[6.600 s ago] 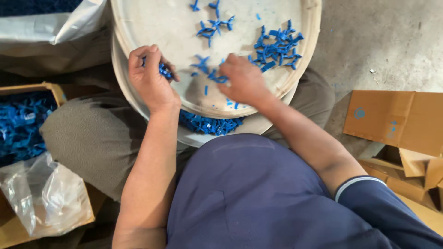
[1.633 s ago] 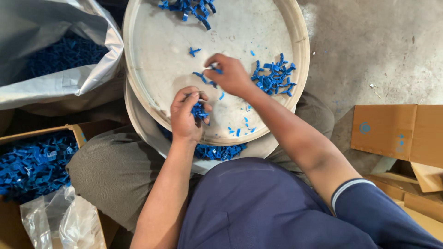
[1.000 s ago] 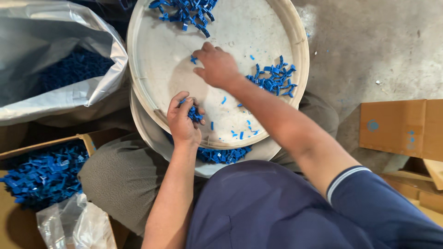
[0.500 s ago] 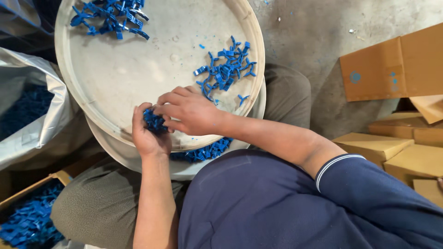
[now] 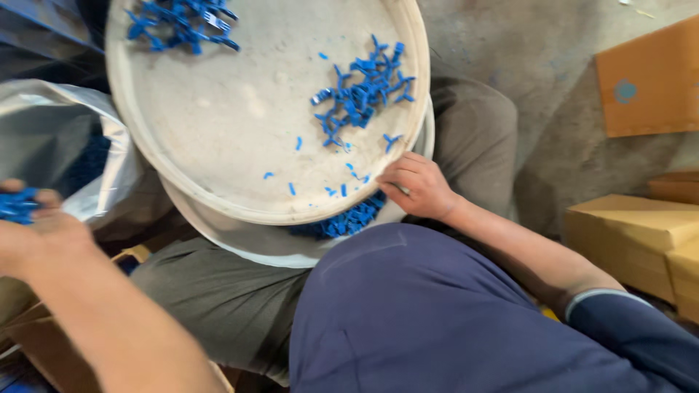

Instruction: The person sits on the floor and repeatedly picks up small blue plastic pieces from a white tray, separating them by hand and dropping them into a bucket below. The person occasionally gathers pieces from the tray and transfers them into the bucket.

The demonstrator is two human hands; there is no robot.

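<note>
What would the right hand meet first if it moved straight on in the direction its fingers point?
The right hand rests on the near rim of the round tray, fingers pointing left across it. Going straight on, it would probably first meet the small loose blue pieces scattered there; depth is unclear.

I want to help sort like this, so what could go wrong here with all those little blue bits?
The left hand carries a clump of blue pieces beside the open plastic bag; some might drop past its mouth. The round tray sits tilted on a lap, steadied only by the right hand at its rim, so the loose blue pile could slide off. The view is blurred with motion, which suggests a hurried move.
</note>
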